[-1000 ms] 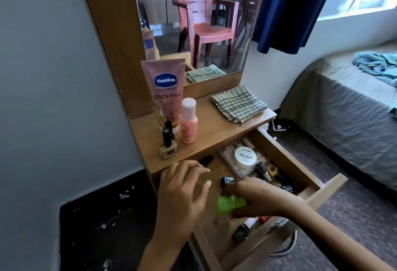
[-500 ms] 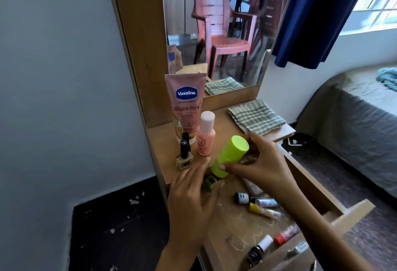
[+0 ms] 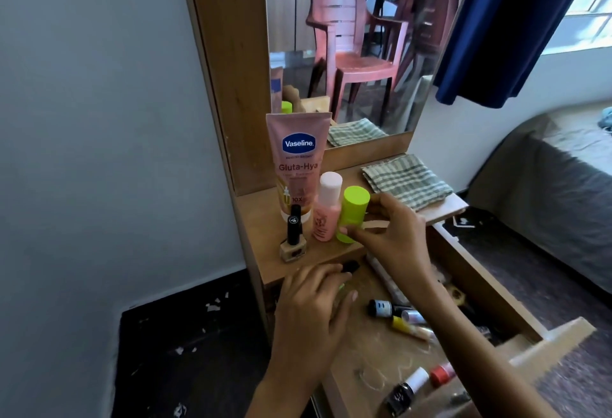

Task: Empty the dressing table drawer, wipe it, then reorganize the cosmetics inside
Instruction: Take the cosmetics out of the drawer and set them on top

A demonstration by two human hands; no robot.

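Tabletop row: I am seeing the nail polish bottle (image 3: pixel 292 238) standing leftmost, the lotion tube (image 3: pixel 297 163) behind it, then the small bottle (image 3: pixel 327 209), then the capped container (image 3: pixel 351 214) touching it.
Cloth (image 3: pixel 406 181): lying right of the row, before the mirror (image 3: pixel 357 37).
Drawer (image 3: pixel 490 280): standing open below, tubes (image 3: pixel 399 315) lying inside.

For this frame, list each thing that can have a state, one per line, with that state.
Drawer: pulled open, cosmetics lying loose inside.
Green bottle: upright on the tabletop, capped, held by the right hand.
Pink bottle: upright, capped.
Vaseline tube: standing on its cap.
Nail polish bottle: upright, capped.
Checked cloth: folded, unused.
Left hand: fingers curled over a small dark item at the drawer's front corner.
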